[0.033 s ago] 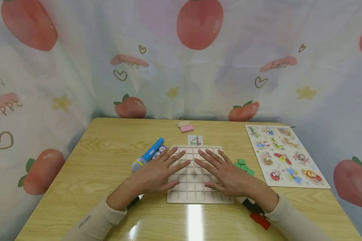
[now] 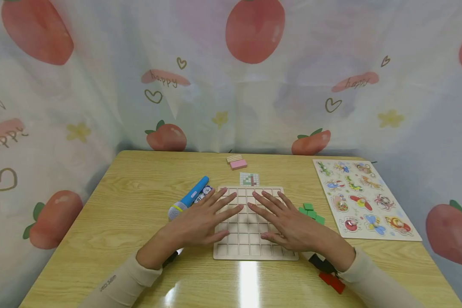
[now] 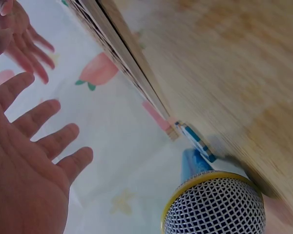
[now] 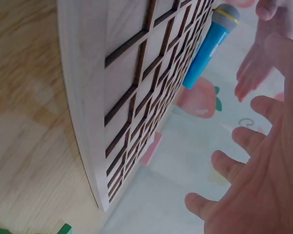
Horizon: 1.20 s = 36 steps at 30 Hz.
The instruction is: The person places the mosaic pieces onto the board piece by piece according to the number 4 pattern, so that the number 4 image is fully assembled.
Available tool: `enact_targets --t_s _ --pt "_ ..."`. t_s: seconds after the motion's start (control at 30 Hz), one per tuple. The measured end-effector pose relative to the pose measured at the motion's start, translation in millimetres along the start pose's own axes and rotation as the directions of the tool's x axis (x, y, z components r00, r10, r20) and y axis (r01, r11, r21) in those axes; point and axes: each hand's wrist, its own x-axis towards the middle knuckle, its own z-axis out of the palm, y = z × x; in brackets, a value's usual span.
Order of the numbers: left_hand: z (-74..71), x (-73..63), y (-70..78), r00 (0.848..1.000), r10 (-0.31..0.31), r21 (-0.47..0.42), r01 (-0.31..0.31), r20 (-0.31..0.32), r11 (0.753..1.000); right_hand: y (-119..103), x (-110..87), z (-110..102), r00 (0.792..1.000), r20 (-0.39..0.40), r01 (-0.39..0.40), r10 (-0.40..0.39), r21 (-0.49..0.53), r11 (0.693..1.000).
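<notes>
A pale wooden grid board (image 2: 248, 252) lies flat on the table in the head view, its square cells holding no pieces. My left hand (image 2: 200, 220) is spread above its left side, palm down. Over the right side my right hand (image 2: 292, 224) is held the same way, fingers apart. The right wrist view shows a gap between the right fingers (image 4: 229, 165) and the board (image 4: 83, 97). In the left wrist view the left hand (image 3: 29, 165) holds nothing. A blue toy microphone (image 2: 192, 194) lies beside the left hand, and several green square tiles (image 2: 312, 214) lie beside the right.
A small pattern card (image 2: 249, 179) lies just behind the board, with a pink block (image 2: 238, 164) and a striped wooden block (image 2: 234, 158) farther back. An insect puzzle board (image 2: 363, 201) stands at the right. Red pieces (image 2: 332, 282) lie near the right forearm. Round number discs (image 2: 204, 192) sit by the microphone.
</notes>
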Motion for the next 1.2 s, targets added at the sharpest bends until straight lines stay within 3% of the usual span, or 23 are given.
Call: enact_targets --t_s 0.2,0.3,0.37,0.4,0.43,0.47,0.5,0.57,0.63,0.67,0.7,0.73,0.8,0.83,0.9,1.0,1.1,1.2 --pt "0.2 -3.2 2.6 1.0 0.007 -0.022 -0.007 -0.008 1.0 -2 1.3 1 1.0 0.003 0.008 -0.008 -0.004 1.0" --pt "-3.5 -5.7 6.5 0.999 0.001 -0.072 -0.004 -0.042 0.997 -1 -0.1 -2 1.0 -0.008 0.0 0.0 0.016 1.0" --pt "-8.7 -10.1 11.3 0.995 -0.043 -0.206 0.024 -0.088 0.978 2 -3.0 -7 0.998 -0.068 0.005 -0.004 0.023 1.0" --pt "-11.8 -12.8 14.2 0.99 -0.076 -0.302 0.037 -0.12 0.953 4 -5.6 -10 0.993 -0.114 0.005 -0.002 0.03 1.0" --pt "-14.9 -15.7 17.4 0.982 -0.115 -0.421 0.043 -0.148 0.906 7 -9.0 -13 0.985 -0.173 0.004 0.002 0.036 0.999" --pt "-17.9 -18.8 20.6 0.972 -0.161 -0.548 0.041 -0.173 0.836 10 -13.1 -15 0.97 -0.241 -0.005 0.015 0.041 0.999" --pt "-20.2 -21.9 23.5 0.959 -0.213 -0.675 0.031 -0.188 0.737 13 -17.5 -18 0.95 -0.309 -0.023 0.039 0.057 0.998" --pt "-22.6 -26.7 28.1 0.933 -0.305 -0.875 -0.023 -0.193 0.483 20 -27.3 -22 0.894 -0.431 -0.076 0.124 0.127 0.989" --pt "-20.4 -30.5 30.9 0.913 -0.377 -0.969 -0.067 -0.156 0.239 26 -36.5 -24 0.826 -0.505 -0.14 0.249 0.243 0.96" --pt "-17.9 -32.4 31.8 0.906 -0.404 -0.988 -0.078 -0.127 0.134 28 -40.4 -24 0.793 -0.519 -0.172 0.317 0.309 0.935" --pt "-14.1 -34.6 32.6 0.9 -0.426 -0.995 -0.086 -0.097 0.045 29 -43.7 -23 0.762 -0.524 -0.2 0.38 0.368 0.908" --pt "-9.4 -36.0 33.6 0.896 -0.437 -0.995 -0.094 -0.076 -0.02 30 -47.8 -22 0.735 -0.52 -0.224 0.435 0.419 0.88" --pt "1.7 -39.5 35.1 0.892 -0.449 -0.991 -0.094 -0.043 -0.092 32 -54.1 -19 0.697 -0.494 -0.259 0.519 0.502 0.825" --pt "6.7 -41.2 35.8 0.89 -0.455 -0.99 -0.09 -0.03 -0.111 33 -56.6 -16 0.685 -0.477 -0.276 0.55 0.528 0.803" --pt "16.4 -44.1 36.1 0.885 -0.464 -0.99 -0.093 -0.033 -0.107 35 -60.3 -10 0.669 -0.446 -0.304 0.595 0.567 0.766" --pt "27.2 -46.9 34.9 0.871 -0.491 -0.996 -0.07 -0.034 -0.054 42 -63.9 2 0.655 -0.401 -0.345 0.64 0.595 0.726" --pt "36.5 -49.0 33.8 0.855 -0.518 -0.999 -0.012 -0.035 0.047 51 -66.6 13 0.645 -0.352 -0.411 0.678 0.587 0.697" --pt "44.0 -51.0 33.6 0.842 -0.538 -0.975 0.077 -0.048 0.207 58 -69.5 21 0.643 -0.286 -0.481 0.711 0.571 0.665"
